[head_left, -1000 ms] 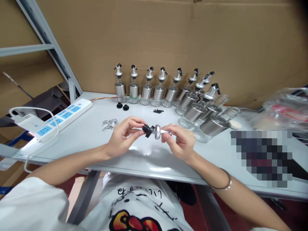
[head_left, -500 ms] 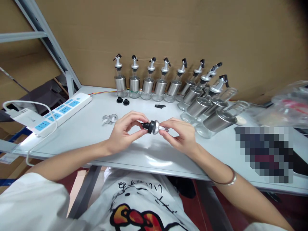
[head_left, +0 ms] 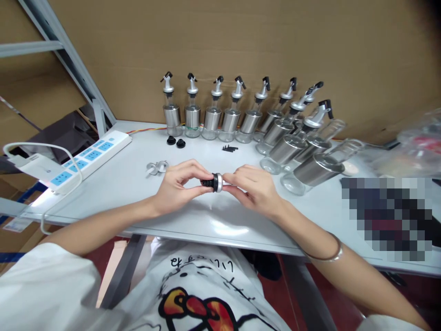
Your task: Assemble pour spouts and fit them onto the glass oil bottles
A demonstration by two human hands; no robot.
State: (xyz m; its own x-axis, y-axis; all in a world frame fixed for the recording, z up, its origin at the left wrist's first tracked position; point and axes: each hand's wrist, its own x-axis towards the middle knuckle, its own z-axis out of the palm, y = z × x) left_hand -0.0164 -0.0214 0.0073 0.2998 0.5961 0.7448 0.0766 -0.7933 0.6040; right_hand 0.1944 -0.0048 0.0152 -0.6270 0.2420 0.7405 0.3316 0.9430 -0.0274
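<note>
Both hands meet over the middle of the white table (head_left: 113,193), pinching one small pourer cap. My left hand (head_left: 177,186) grips its black stopper (head_left: 207,182) with thumb and fingertips. My right hand (head_left: 253,188) is closed round the silver collar (head_left: 217,182) and the spout end, which its fingers hide. The stopper sits pushed up against the collar. A loose silver pourer part (head_left: 156,168) lies just left of my left hand.
Several glass and steel bottles with pourer tops (head_left: 213,115) line the cardboard wall, more leaning at the right (head_left: 303,151). Two black stoppers (head_left: 175,141) and small black clips (head_left: 229,148) lie behind the hands. A white and blue power strip (head_left: 82,161) lies left, plastic bags (head_left: 413,151) right.
The black stopper and silver collar, apart a second ago, have been pushed together. Both hands have closed in on the cap, and the view has tilted down a little.
</note>
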